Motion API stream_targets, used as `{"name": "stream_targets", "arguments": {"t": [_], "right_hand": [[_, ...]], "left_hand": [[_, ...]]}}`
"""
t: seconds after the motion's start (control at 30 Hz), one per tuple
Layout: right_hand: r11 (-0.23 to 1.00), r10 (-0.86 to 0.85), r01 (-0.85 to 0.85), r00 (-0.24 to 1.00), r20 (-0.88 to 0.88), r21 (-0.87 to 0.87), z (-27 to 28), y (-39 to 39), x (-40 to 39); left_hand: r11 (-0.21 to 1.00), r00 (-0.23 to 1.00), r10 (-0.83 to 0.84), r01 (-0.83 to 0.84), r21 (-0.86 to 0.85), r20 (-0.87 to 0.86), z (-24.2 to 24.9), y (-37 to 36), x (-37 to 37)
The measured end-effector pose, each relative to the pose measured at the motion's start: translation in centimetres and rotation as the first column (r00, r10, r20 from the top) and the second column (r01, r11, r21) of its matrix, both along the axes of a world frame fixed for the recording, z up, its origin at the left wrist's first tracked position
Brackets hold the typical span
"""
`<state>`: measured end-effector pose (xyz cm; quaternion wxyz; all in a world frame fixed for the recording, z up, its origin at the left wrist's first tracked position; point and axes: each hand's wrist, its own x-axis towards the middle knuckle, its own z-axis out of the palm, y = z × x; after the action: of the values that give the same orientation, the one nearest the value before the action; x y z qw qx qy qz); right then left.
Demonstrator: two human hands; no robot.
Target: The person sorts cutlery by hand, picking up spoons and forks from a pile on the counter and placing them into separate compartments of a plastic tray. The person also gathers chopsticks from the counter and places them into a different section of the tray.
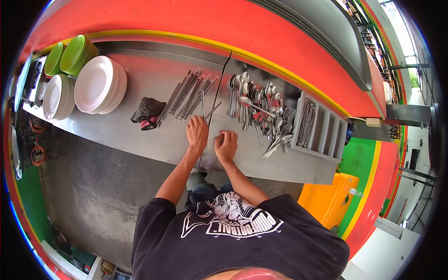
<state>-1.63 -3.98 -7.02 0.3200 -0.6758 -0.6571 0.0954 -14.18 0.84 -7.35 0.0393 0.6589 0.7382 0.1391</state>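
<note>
My left hand (197, 132) is over the steel counter (154, 142), its curled fingertips at the lower end of a thin metal utensil (203, 103). Another thin utensil (213, 110) lies slanted just beyond. To the right, my right hand (227, 146) is closed around something small and dark, too hidden to name. Beyond my left hand lies a row of long thin utensils (184, 95), roughly parallel, with a dark crumpled cloth (150, 111) at its left. A jumbled pile of spoons and forks (261, 105) spreads beyond and right of my right hand.
A grey compartment tray (321, 126) at the right holds utensils in its leftmost slot. White plates (95, 84), smaller plates (53, 96) and green bowls (74, 52) are stacked at the left. A yellow bin (324, 198) stands below the counter's right end.
</note>
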Motion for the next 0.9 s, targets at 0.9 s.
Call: {"name": "stream_targets", "arguments": {"t": [0.9], "right_hand": [[0.881, 0.104, -0.458, 0.424, -0.9, -0.114, 3.4, -1.2, 27.3]], "left_hand": [[0.986, 0.456, -0.144, 0.146, 0.086, 0.878, 2.8, -9.5, 30.2]]}}
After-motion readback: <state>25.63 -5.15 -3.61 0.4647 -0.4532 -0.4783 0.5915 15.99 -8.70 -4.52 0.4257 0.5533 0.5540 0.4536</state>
